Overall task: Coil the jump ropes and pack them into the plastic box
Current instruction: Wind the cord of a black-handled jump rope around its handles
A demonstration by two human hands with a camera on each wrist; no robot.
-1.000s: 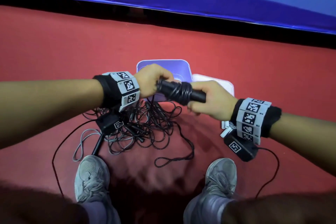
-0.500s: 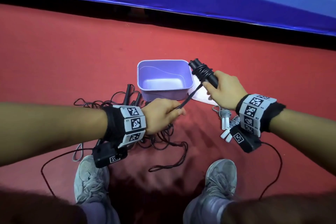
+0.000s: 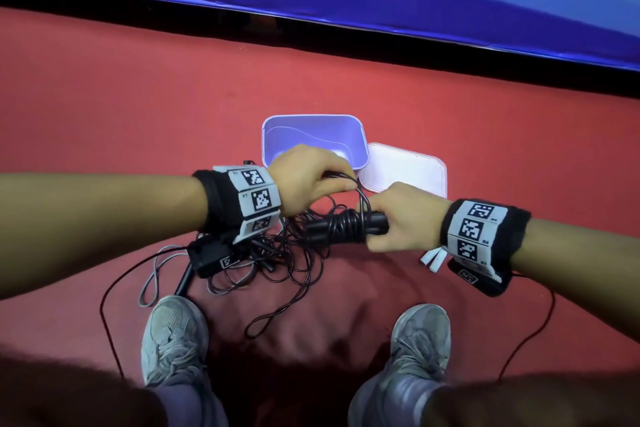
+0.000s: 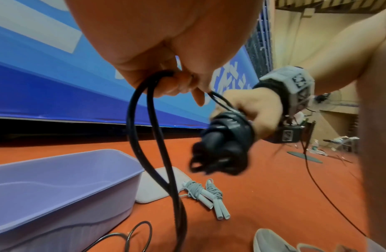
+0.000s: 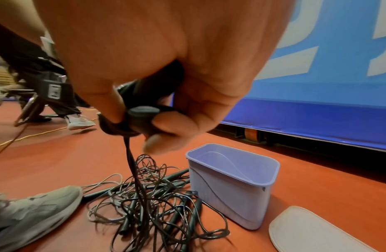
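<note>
Black rope handles (image 3: pixel 341 226) (cord-wrapped) sat gripped in the right hand (image 3: pixel 398 218). The left hand (image 3: pixel 308 180) pinched the loose cord (image 4: pixel 144 129).

Head looks down; wrists close, low; all share box (image 3: pixel 349 135).

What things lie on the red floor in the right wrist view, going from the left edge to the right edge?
Grey shoe → tangle of black jump ropes → purple plastic box → white lid.
</note>
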